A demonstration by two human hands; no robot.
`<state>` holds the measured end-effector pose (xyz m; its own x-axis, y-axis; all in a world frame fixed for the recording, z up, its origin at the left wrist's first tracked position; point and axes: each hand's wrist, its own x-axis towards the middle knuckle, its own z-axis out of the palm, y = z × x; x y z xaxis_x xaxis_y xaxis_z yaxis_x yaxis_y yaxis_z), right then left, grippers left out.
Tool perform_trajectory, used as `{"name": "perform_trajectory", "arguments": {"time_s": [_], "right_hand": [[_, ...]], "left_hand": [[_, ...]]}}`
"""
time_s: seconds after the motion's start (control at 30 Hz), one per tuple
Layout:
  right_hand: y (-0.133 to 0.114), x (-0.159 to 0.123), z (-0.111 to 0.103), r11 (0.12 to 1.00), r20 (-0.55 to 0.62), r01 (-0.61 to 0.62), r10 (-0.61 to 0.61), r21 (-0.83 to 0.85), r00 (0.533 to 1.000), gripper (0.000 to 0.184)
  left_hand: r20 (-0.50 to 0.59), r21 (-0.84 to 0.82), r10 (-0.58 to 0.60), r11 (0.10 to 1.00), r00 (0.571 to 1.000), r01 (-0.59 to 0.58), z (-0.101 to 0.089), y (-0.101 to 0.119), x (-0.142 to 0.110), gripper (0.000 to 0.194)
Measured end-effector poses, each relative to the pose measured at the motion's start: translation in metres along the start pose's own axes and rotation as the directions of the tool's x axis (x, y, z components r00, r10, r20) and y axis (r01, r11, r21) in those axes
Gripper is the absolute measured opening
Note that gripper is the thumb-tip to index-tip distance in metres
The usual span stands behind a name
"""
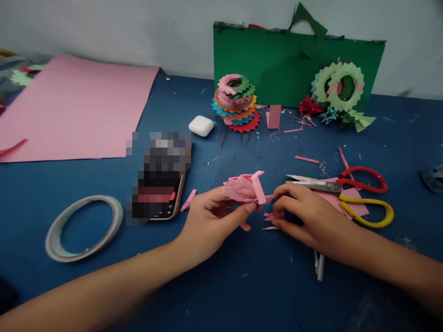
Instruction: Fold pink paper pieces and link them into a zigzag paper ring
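Note:
In my left hand (211, 219) is a pink folded-paper piece with a zigzag edge (242, 189), pinched between thumb and fingers and held above the table. One folded strip stands up at its right end. My right hand (301, 212) is close by on the right, its fingers curled and its fingertips on a small pink folded-paper piece (269, 216). A thin pale pointed tip (270, 228) shows just below those fingertips; the rest of it is hidden by the hand. Scissors (334, 186) with one red and one yellow handle loop lie partly open behind my right hand, over pink paper pieces (358, 208).
A roll of tape (85, 228) and a phone (166, 184) lie at left, below a large pink sheet (83, 110). A white case (201, 126) sits near stacked paper rings (237, 103). A green board (266, 69) leans on the wall, with pale green rings (321, 90) before it.

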<state>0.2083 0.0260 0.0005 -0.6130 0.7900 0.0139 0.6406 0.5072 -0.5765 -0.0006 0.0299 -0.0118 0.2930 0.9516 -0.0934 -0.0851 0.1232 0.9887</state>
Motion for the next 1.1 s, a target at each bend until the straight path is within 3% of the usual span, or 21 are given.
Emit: {"name": "perform_trajectory", "arguments": {"time_s": [0.17,0.33,0.4,0.57,0.7,0.8,0.87,0.9,0.97,1.03,1.1], "right_hand": [[0.008,-0.003,-0.001,0.964,-0.120,0.223,-0.206,0.148,0.971,0.014],[0.006,-0.006,-0.004,0.906,-0.234,0.391,-0.350,0.160,0.907,0.017],[0.003,-0.007,-0.004,0.901,-0.269,0.395,-0.341,0.181,0.901,0.020],[-0.002,-0.007,-0.009,0.914,-0.274,0.355,-0.296,0.195,0.915,0.022],[-0.004,-0.006,-0.012,0.922,-0.278,0.342,-0.285,0.181,0.917,0.021],[-0.004,-0.008,-0.014,0.920,-0.284,0.372,-0.326,0.123,0.902,0.021],[-0.005,-0.010,-0.015,0.913,-0.284,0.404,-0.372,0.061,0.884,0.021],[-0.005,-0.012,-0.015,0.909,-0.277,0.416,-0.393,0.027,0.876,0.022],[-0.006,-0.015,-0.015,0.897,-0.261,0.441,-0.433,-0.029,0.863,0.022],[-0.008,-0.018,-0.014,0.888,-0.263,0.459,-0.453,-0.044,0.852,0.019],[-0.010,-0.020,-0.011,0.883,-0.279,0.469,-0.459,-0.036,0.843,0.018]], "left_hand": [[-0.003,0.006,-0.019,1.000,1.000,0.019,0.000,0.001,0.001,0.007],[0.018,-0.005,-0.061,0.998,0.998,0.062,0.000,-0.003,0.000,0.038],[0.064,0.048,-0.035,0.998,0.997,0.032,0.000,-0.004,-0.002,0.037],[0.146,0.138,0.034,0.989,0.989,-0.055,0.000,-0.004,-0.007,0.009],[0.151,0.232,-0.001,0.972,0.988,-0.034,-0.001,-0.001,-0.005,0.008],[0.176,0.455,-0.031,0.889,0.984,-0.053,-0.002,0.002,-0.003,0.017],[0.140,0.598,0.116,0.782,0.983,-0.177,-0.004,0.006,-0.003,0.029],[0.134,0.645,0.238,0.716,0.962,-0.267,-0.004,0.008,-0.004,0.032],[0.196,0.675,0.454,0.580,0.869,-0.456,-0.005,0.014,-0.008,0.026],[0.334,0.625,0.535,0.491,0.776,-0.607,-0.005,0.019,-0.012,0.019],[0.437,0.578,0.532,0.451,0.725,-0.680,-0.006,0.023,-0.016,0.020]]}}
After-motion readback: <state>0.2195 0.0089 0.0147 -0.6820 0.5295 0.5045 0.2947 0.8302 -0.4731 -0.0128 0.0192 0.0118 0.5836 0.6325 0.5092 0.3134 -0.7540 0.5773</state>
